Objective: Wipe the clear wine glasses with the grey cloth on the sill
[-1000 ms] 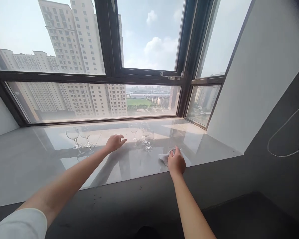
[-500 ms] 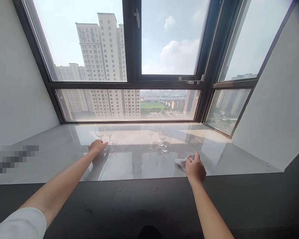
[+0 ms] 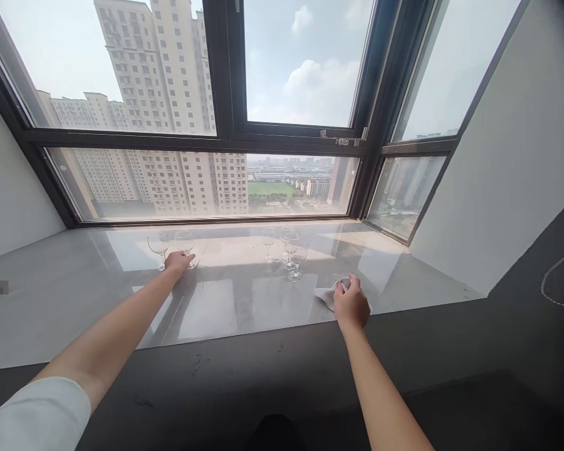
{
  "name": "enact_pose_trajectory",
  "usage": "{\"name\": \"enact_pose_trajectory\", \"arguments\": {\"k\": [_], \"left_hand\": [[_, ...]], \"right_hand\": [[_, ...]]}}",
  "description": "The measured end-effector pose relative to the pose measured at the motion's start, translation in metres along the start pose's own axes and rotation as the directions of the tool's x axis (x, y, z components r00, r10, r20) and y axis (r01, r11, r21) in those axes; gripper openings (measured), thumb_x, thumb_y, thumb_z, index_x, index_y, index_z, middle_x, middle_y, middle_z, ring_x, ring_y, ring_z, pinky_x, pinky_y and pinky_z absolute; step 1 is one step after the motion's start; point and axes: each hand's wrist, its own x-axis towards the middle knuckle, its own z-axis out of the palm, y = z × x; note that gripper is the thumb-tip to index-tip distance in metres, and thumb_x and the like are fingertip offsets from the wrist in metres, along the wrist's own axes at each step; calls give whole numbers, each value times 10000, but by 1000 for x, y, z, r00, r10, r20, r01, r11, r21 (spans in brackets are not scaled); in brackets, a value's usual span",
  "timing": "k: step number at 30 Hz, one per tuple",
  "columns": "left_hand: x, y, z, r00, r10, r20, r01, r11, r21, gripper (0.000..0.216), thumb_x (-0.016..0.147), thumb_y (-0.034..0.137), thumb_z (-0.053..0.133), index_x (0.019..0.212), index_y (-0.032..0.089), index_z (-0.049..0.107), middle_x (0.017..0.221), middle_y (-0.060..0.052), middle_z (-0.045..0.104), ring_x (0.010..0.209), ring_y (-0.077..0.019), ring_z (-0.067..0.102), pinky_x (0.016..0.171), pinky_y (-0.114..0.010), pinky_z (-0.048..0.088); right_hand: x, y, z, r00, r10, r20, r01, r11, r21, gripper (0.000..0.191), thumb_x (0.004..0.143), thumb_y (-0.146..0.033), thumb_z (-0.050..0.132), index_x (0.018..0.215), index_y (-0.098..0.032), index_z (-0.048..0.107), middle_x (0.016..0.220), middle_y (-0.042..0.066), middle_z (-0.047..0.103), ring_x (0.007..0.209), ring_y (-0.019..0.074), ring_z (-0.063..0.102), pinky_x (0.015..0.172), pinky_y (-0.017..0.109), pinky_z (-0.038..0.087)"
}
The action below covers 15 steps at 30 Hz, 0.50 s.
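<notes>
Two glasses [image 3: 158,242]: in our head view, with the window [image 3: 225,145] at 12 o'clock, we see them upright near 10 o'clock on the sill [image 3: 249,300].
Left hand [image 3: 179,262]: it is at the low part of the right glass [image 3: 184,238] of that pair. Our fingers look close together by the stem, but we cannot tell if they grip it.
Three glasses [image 3: 289,238]: they stand upright, near each other, between 1 and 2 o'clock, with no hand on them.
Right hand [image 3: 352,307]: we have it near 4 o'clock, by the front edge, fingers clamped on a cloth [image 3: 326,297].
Cloth: it is bunched under the hand, one corner poking out. A thin line shows just past it; we cannot tell what that is.
Glasses, done: we think the reach to one glass is made, and the cloth is ready.
Glasses, left: that glass does not look lifted yet, and the cloth touches none of these five. We cannot tell how many have been handled.
</notes>
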Motion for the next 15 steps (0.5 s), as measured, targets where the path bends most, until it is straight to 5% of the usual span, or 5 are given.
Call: {"name": "enact_pose_trajectory", "arguments": {"k": [5, 10, 15], "left_hand": [[-26, -5, -1, 974, 214, 66, -220, 972, 85, 323, 760, 457, 554, 563, 214, 473, 562, -24, 552, 610, -196, 554, 555, -276, 324], [-95, -35, -23, 886, 431, 173, -441, 897, 25, 387, 825, 475, 467, 552, 201, 458, 530, 1, 505, 554, -153, 485, 555, -269, 285], [-156, -66, -34, 888, 433, 158, -430, 901, -54, 395, 905, 444, 373, 696, 191, 592, 720, -37, 644, 709, -183, 568, 639, -274, 357]], "right_hand": [[-1, -1, -2, 1000, 3, 24, -3, 1000, -9, 474, 943, -397, 354, 1387, -244, 414, 1154, 107, 643, 967, 245, 623, 755, 329, 458], [-2, -1, -3, 1000, 7, 24, -7, 1000, -5, 495, 937, -418, 357, 1396, -238, 398, 1149, 115, 650, 930, 267, 639, 750, 355, 465], [-4, -1, -5, 999, 11, 48, -13, 1000, 27, 541, 938, -457, 335, 1431, -235, 334, 1154, 131, 649, 910, 285, 651, 738, 384, 471]]}}
